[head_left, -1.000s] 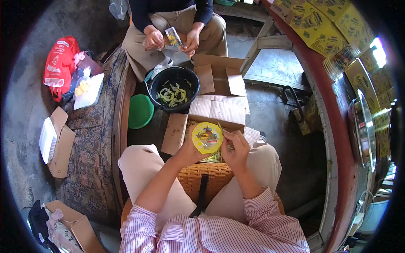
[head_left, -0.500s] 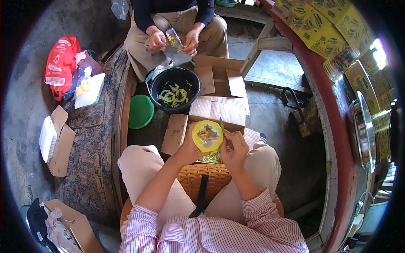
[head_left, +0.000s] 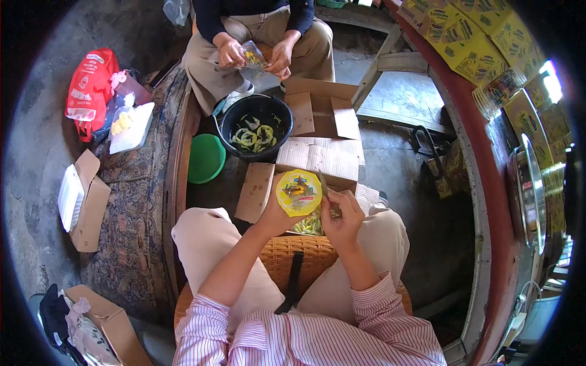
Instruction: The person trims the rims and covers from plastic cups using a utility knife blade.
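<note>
My left hand (head_left: pixel 278 213) is closed round a plastic cup with a yellow printed film lid (head_left: pixel 298 193), its round top turned up toward me. Beside the cup's right edge, my right hand (head_left: pixel 343 218) grips a knife (head_left: pixel 323 183); its thin pointed blade stands up along the rim, and the handle is mostly hidden in the fingers. Whether the blade touches the film I cannot tell. Under both hands, yellow-green strips (head_left: pixel 308 226) lie in an open cardboard box (head_left: pixel 255 192) between my knees.
Ahead, a black bucket (head_left: pixel 229 137) holds several yellow-green rings and strips, near a green lid (head_left: pixel 206 160). Opposite sits a person whose hands (head_left: pixel 279 58) hold a clear printed cup (head_left: pixel 253 55). Another open carton (head_left: pixel 299 116) stands beyond my box. A wooden frame (head_left: pixel 455 110) rises at right.
The cup has tilted slightly and shifted a little left and up, with my right hand and blade staying beside it. The other person's cup has turned. The whole view has shifted slightly.
</note>
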Available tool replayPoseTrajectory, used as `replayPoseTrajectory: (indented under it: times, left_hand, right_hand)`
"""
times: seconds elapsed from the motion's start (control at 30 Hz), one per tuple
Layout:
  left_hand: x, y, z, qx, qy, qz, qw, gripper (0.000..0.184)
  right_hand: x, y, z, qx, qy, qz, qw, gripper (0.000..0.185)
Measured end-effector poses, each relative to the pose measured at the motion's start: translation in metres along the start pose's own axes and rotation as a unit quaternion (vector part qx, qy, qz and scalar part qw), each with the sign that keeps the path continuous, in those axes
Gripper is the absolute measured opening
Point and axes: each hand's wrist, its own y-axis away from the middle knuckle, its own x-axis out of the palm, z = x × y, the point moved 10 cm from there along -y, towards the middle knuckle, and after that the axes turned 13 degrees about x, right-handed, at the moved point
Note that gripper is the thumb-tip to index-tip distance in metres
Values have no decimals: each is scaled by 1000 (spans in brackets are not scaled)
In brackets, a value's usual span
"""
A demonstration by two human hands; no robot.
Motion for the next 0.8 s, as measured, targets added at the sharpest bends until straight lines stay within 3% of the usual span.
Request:
replayPoseTrajectory:
  times: [0.23, 0.6, 0.7, 0.8]
  left_hand:
    - [6, 3, -9, 21, -85, 43, 995, 81]
    - [17, 4, -3, 1, -104, 126, 987, 83]
    - [17, 1, -12, 25, -129, 128, 983, 82]
    - [14, -3, -21, 7, -50, 80, 996, 82]
  right_hand:
    - [2, -1, 2, -17, 27, -3, 999, 20]
    - [-1, -6, -2, 6, -3, 12, 1000, 20]
    - [-2, -6, -2, 7, -6, 12, 1000, 20]
    - [-1, -6, -5, 32, -6, 7, 999, 20]
